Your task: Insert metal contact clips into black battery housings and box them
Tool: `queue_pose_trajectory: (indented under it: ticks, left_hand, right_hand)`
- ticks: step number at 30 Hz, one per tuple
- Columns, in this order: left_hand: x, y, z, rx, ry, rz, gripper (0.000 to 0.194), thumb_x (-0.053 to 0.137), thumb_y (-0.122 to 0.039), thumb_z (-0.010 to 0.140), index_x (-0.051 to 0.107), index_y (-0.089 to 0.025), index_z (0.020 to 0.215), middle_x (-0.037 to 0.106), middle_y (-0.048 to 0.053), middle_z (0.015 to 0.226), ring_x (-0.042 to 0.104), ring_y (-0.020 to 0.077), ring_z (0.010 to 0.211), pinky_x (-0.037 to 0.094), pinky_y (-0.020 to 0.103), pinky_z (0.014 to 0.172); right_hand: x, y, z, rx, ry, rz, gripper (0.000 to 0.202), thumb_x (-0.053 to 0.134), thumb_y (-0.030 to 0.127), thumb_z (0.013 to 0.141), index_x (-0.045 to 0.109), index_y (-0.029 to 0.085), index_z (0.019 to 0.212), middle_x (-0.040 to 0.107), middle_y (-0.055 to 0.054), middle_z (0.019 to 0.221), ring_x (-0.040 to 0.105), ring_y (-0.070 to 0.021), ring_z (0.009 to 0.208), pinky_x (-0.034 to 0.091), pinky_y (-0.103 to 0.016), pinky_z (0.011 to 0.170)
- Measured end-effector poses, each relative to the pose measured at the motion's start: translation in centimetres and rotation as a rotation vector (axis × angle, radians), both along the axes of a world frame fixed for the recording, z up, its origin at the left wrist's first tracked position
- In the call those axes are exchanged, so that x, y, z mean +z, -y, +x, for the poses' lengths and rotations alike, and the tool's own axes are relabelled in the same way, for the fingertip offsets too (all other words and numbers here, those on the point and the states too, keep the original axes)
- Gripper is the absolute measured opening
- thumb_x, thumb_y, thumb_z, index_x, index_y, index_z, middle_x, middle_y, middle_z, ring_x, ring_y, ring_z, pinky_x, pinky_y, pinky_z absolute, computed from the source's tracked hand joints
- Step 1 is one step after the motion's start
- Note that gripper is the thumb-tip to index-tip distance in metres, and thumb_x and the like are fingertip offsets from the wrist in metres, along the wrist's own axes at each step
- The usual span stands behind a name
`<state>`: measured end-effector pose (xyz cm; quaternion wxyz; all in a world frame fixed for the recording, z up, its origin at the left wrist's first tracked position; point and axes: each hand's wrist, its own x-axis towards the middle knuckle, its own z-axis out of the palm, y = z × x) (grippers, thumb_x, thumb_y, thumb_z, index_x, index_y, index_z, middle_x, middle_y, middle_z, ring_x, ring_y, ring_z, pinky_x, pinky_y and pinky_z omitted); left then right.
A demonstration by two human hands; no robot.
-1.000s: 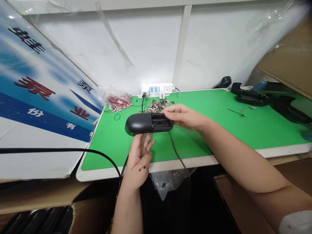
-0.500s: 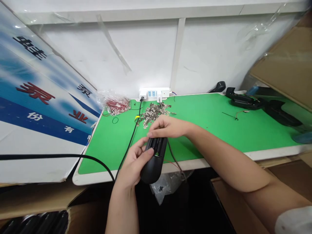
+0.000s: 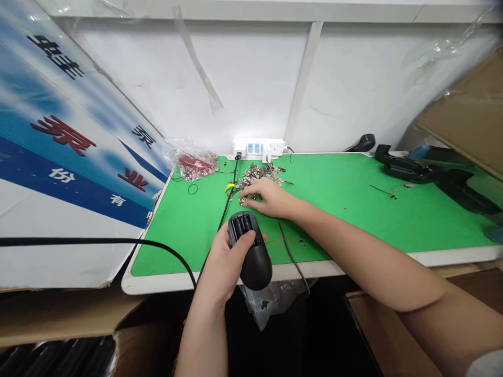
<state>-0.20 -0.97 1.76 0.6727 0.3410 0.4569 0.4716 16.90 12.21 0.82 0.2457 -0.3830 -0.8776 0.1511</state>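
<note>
My left hand (image 3: pixel 226 259) is closed around a black rounded plastic housing (image 3: pixel 256 267), its thumb lying over the open battery compartment. Parallel slots show in that compartment, facing up. A thin red wire (image 3: pixel 281 240) runs out to the right of the housing, with a small dark end on the mat. At the front of a pile of small shiny metal pieces (image 3: pixel 251 174), my right hand (image 3: pixel 269 198) has thumb and fingertips drawn together in a pinch. A small metal piece (image 3: pixel 241 202) shows at those fingertips, partly hidden.
Behind the pile stands a white power strip (image 3: pixel 259 148) with plugs and a black cable (image 3: pixel 223 214) crossing the mat. A plastic bag of red parts (image 3: pixel 196 163) lies left. Black housings (image 3: pixel 404 166) sit at right. Cardboard boxes (image 3: pixel 137 343) stand below the green-topped table (image 3: pixel 165 251).
My right hand has left the top of the housing and moved forward to the metal pile. My left hand still holds the housing, now tilted differently with its compartment more exposed. The view has shifted slightly.
</note>
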Motion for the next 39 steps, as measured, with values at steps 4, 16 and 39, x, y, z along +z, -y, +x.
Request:
queue_pose_trajectory:
  ticks: [4,16,39]
  left_hand:
    - [-0.1,0.0,0.2,-0.001,0.000,-0.003,0.042,0.083,-0.036,0.077,0.058,-0.020,0.107,0.078,0.010,0.089,0.070,0.0218,0.056,0.058,0.033,0.051]
    - [-1.3,-0.2,0.6,0.043,-0.192,0.130,0.045,0.081,-0.034,0.079,0.058,-0.023,0.116,0.076,0.007,0.091,0.069,0.0173,0.068,0.056,0.025,0.060]
    - [-1.4,-0.2,0.2,-0.003,-0.214,0.102,0.050,0.079,-0.039,0.082,0.055,-0.025,0.123,0.074,0.003,0.089,0.070,0.0180,0.070,0.055,0.026,0.061]
  right_hand:
    - [-0.6,-0.4,0.2,-0.005,0.044,0.119,0.027,0.072,0.032,0.094,0.078,0.022,0.119,0.074,-0.009,0.105,0.062,-0.0233,0.100,0.041,-0.037,0.093]
    - [-0.5,0.0,-0.2,0.042,0.097,0.077,0.017,0.064,0.023,0.097,0.080,0.020,0.096,0.073,-0.009,0.099,0.059,-0.0248,0.102,0.038,-0.039,0.093]
    - [-0.3,0.4,1.6,0.027,0.082,-0.001,0.017,0.071,0.034,0.095,0.074,0.017,0.095,0.070,-0.008,0.101,0.057,-0.0239,0.100,0.034,-0.037,0.093]
